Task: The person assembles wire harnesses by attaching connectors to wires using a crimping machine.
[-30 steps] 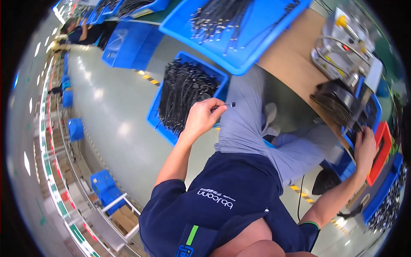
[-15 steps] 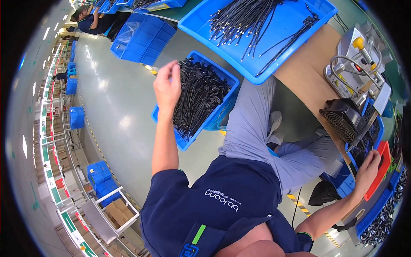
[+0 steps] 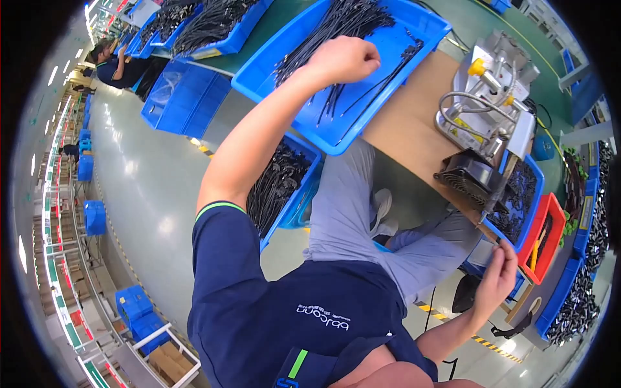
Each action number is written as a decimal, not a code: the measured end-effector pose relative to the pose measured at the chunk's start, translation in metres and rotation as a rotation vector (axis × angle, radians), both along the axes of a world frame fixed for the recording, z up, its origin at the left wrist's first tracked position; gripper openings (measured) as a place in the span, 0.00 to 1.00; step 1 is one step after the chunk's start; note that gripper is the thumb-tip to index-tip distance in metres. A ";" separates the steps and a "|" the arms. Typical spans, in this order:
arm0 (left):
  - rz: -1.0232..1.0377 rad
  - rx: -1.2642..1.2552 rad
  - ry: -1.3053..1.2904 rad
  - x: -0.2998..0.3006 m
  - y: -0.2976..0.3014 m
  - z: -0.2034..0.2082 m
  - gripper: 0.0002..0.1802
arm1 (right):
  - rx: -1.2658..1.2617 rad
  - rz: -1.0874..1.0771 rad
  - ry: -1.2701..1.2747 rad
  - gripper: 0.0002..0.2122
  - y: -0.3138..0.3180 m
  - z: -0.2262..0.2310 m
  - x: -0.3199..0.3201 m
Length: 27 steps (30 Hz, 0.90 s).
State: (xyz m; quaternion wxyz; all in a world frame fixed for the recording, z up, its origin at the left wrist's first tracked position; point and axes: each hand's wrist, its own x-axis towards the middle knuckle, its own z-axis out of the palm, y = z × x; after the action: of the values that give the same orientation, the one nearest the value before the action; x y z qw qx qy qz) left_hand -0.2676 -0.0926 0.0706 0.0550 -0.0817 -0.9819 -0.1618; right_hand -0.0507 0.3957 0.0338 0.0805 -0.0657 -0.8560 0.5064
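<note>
"Blue plastic first, toward ten o'clock: see the crate [image 3: 184, 97]?"

"Yes. Next, near the middle at nine, partly behind the left forearm, find a bin [image 3: 297, 194] full of black cables. Then up to twelve for the tray [image 3: 335, 146], with more cables [image 3: 330, 26] lying in it."

"And the left hand [image 3: 346, 59]?"

"Over that tray at twelve, curled at the fingers. Cannot tell whether gripping or touching anything."

"Farther right?"

"Toward two, a brown table [image 3: 407, 123]. On its edge at three, a black fan [image 3: 462, 178]; at two, a silver machine [image 3: 498, 97]."

"And the right hand [image 3: 497, 278]?"

"Toward four, just beside the lower corner of a blue box [image 3: 532, 207] of black parts. Pressed together at thumb and fingertips; too small to tell whether pinching anything. Beyond, between three and four, a red box [image 3: 530, 270]; at four, silver parts [image 3: 572, 310]."
</note>
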 end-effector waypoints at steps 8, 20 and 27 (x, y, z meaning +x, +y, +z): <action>0.163 -0.085 -0.194 -0.086 0.043 -0.033 0.23 | -0.135 0.011 -0.057 0.09 -0.002 -0.029 0.038; 0.235 0.557 -0.356 -0.073 -0.001 -0.004 0.15 | -0.075 0.039 -0.049 0.07 -0.009 -0.037 0.040; 0.017 1.002 -0.162 0.021 0.040 0.109 0.13 | -0.146 0.118 -0.056 0.06 -0.022 -0.023 0.039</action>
State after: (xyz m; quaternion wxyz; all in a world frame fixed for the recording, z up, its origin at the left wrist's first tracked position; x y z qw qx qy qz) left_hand -0.2467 -0.0529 0.1796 0.0125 -0.0247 -0.7853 -0.6185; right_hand -0.0113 0.3741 0.0104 0.0215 -0.0349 -0.8211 0.5693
